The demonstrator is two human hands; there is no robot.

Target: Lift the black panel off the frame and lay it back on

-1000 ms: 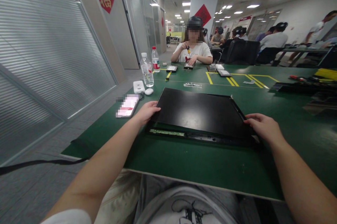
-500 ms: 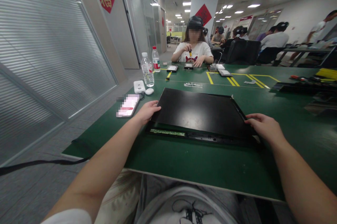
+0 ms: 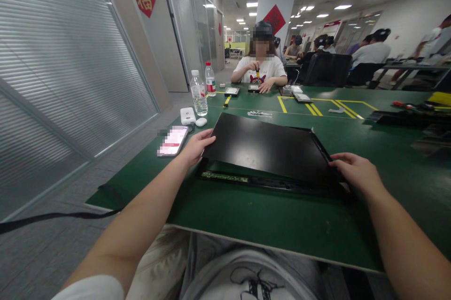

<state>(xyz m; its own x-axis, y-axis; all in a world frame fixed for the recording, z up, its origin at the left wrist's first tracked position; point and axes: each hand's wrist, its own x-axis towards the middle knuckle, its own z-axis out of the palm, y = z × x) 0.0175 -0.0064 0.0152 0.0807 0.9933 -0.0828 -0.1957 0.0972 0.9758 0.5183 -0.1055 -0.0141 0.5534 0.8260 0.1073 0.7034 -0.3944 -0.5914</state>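
A dark, glossy screen panel (image 3: 268, 145) lies tilted over a black frame (image 3: 282, 187), its left side raised. My left hand (image 3: 199, 146) grips the panel's left edge, thumb on top and the other fingers partly hidden beneath. At the right, my right hand (image 3: 355, 171) is closed at the edge where panel and frame meet; its fingertips partly hide what they pinch. Along the near side of the frame, a narrow green circuit board (image 3: 225, 177) shows under the panel.
Left of the panel are a phone (image 3: 173, 140), a white device (image 3: 188, 116) and two bottles (image 3: 199, 96). Across the green table (image 3: 253, 225), a co-worker (image 3: 260, 67) handles a small drive (image 3: 253, 88). Black parts and tools (image 3: 405, 114) lie at the right.
The panel's left side has risen a little with my left hand, widening the gap above the frame. My right hand stays at the right edge. The view has shifted slightly.
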